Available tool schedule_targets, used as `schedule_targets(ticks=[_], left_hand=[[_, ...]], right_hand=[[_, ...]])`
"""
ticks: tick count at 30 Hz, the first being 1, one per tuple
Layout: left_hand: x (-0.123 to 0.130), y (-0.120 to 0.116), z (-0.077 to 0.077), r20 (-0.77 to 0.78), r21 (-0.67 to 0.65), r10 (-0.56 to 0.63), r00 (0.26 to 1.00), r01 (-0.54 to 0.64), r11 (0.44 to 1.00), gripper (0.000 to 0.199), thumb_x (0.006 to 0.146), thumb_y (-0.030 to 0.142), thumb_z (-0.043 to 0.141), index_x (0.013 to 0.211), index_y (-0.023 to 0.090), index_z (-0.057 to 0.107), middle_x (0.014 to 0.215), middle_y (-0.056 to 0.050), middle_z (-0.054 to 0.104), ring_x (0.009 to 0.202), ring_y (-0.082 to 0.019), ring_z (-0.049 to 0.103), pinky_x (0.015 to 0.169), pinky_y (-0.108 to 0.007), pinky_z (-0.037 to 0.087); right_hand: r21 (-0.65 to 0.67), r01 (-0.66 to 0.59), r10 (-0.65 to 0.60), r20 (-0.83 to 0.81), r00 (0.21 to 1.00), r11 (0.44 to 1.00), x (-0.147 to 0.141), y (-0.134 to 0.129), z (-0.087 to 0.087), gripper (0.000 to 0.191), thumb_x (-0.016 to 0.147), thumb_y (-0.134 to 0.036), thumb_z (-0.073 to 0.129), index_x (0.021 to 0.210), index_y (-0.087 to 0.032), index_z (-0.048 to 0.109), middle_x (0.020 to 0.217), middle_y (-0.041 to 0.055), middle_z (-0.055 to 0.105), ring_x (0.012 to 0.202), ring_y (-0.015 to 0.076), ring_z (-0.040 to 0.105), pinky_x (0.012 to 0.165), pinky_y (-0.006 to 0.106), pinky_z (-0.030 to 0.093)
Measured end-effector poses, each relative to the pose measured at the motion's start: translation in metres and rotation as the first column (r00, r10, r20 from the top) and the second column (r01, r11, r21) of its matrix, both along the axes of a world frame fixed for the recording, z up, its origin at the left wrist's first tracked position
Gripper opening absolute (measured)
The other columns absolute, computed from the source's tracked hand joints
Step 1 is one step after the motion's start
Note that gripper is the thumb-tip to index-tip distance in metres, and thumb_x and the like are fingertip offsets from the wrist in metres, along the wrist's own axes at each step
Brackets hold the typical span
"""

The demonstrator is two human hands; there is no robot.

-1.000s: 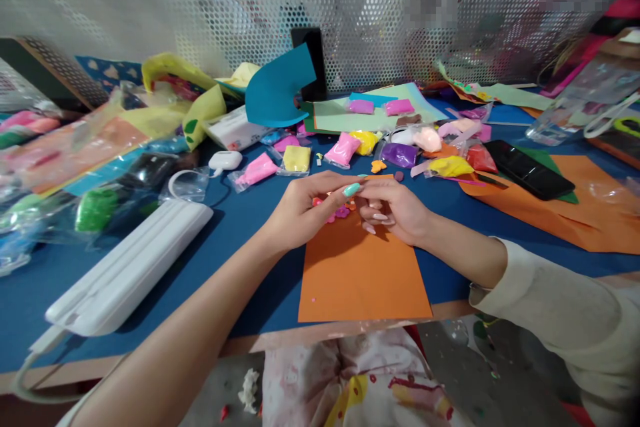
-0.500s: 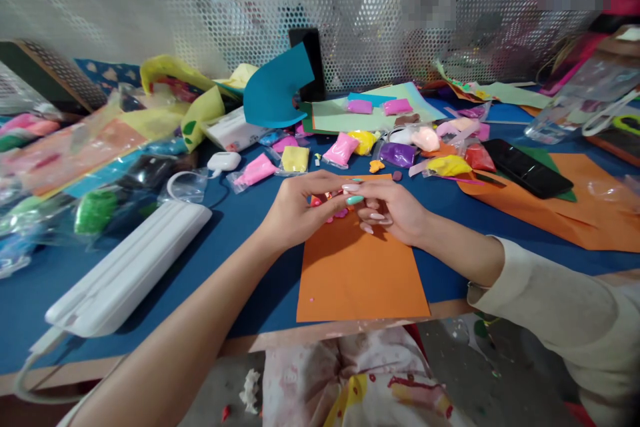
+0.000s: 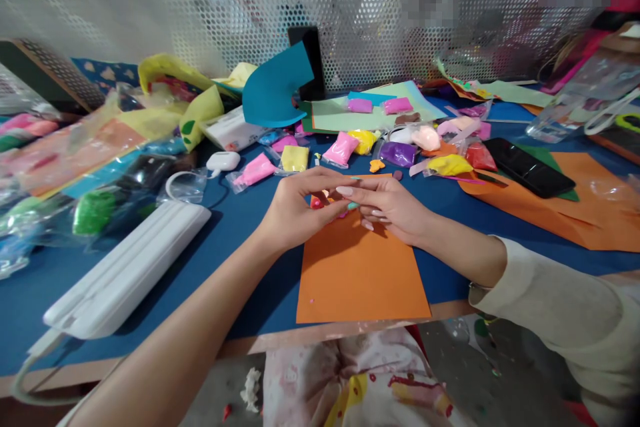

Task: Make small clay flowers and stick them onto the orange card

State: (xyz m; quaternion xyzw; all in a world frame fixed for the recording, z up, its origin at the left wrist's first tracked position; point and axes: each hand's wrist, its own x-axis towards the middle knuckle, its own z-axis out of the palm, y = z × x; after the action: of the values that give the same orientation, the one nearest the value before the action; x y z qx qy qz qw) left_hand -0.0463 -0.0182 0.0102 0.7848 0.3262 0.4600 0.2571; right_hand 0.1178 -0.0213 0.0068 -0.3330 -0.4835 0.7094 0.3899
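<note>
Over the far half of an orange sheet (image 3: 363, 273), my left hand (image 3: 297, 210) and my right hand (image 3: 393, 207) meet with their fingertips together. Both are closed in a pinch, thumbs against fingers. Whatever sits between the fingertips is too small or too hidden to make out. Behind and below the fingers, small pink and red pieces (image 3: 317, 202) show on the sheet, mostly covered by my left hand. A tiny pink speck (image 3: 312, 301) lies near the sheet's lower left corner.
Soft clay packets, among them a yellow one (image 3: 295, 159) and a purple one (image 3: 399, 153), lie beyond the sheet. A white power bank (image 3: 130, 267) with a cable is at left. A black phone (image 3: 530, 167) rests on orange paper at right. A perforated metal panel (image 3: 350, 13) stands behind.
My right thumb and fingers have shifted slightly against the left fingertips, and the right fingers have curled in a little. Both hands stay over the same spot on the sheet.
</note>
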Motion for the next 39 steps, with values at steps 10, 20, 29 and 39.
schedule_targets(ticks=[10, 20, 29, 39], left_hand=[[0.0002, 0.0006, 0.0009, 0.055, -0.013, -0.005, 0.998, 0.006, 1.0, 0.016, 0.073, 0.019, 0.066, 0.087, 0.019, 0.073, 0.085, -0.006, 0.071, 0.074, -0.015, 0.063, 0.056, -0.021, 0.049], [-0.0047, 0.0036, -0.0034, -0.117, 0.33, 0.241, 0.963, -0.191, 0.924, 0.014, 0.079, 0.025, 0.064, 0.089, 0.02, 0.072, 0.098, -0.007, 0.066, 0.09, -0.018, 0.062, 0.078, -0.031, 0.051], [-0.0043, 0.0028, -0.0042, -0.148, 0.369, 0.231, 0.962, -0.163, 0.915, 0.015, 0.079, 0.024, 0.064, 0.091, 0.018, 0.071, 0.097, -0.007, 0.066, 0.087, -0.017, 0.063, 0.075, -0.029, 0.051], [-0.0023, 0.0008, -0.0023, -0.131, 0.327, 0.212, 0.969, -0.159, 0.931, 0.021, 0.076, 0.027, 0.066, 0.092, 0.015, 0.071, 0.092, -0.009, 0.068, 0.083, -0.017, 0.064, 0.074, -0.027, 0.052]], right_hand=[[-0.057, 0.003, -0.004, -0.016, 1.0, 0.998, 0.0008, 0.0013, 0.0027, 0.018, 0.072, -0.029, 0.066, 0.064, -0.014, 0.059, 0.034, -0.0111, 0.026, 0.032, 0.0024, 0.016, 0.034, 0.018, 0.02], [-0.056, 0.055, -0.06, -0.094, 0.994, 0.997, 0.0008, 0.002, 0.0082, 0.038, 0.076, -0.026, 0.049, 0.042, -0.018, 0.034, 0.032, -0.0067, 0.03, 0.026, 0.004, 0.02, 0.037, 0.02, 0.033], [-0.01, 0.076, -0.076, -0.009, 0.997, 0.997, -0.0001, -0.0002, 0.0061, 0.023, 0.077, -0.026, 0.06, 0.057, -0.015, 0.057, 0.033, -0.0098, 0.029, 0.03, 0.0033, 0.023, 0.036, 0.019, 0.028], [-0.093, 0.14, -0.139, 0.017, 0.99, 0.986, -0.0017, -0.0007, 0.0057, 0.012, 0.071, -0.023, 0.07, 0.075, -0.013, 0.065, 0.037, -0.0107, 0.034, 0.032, 0.0018, 0.025, 0.035, 0.018, 0.022]])
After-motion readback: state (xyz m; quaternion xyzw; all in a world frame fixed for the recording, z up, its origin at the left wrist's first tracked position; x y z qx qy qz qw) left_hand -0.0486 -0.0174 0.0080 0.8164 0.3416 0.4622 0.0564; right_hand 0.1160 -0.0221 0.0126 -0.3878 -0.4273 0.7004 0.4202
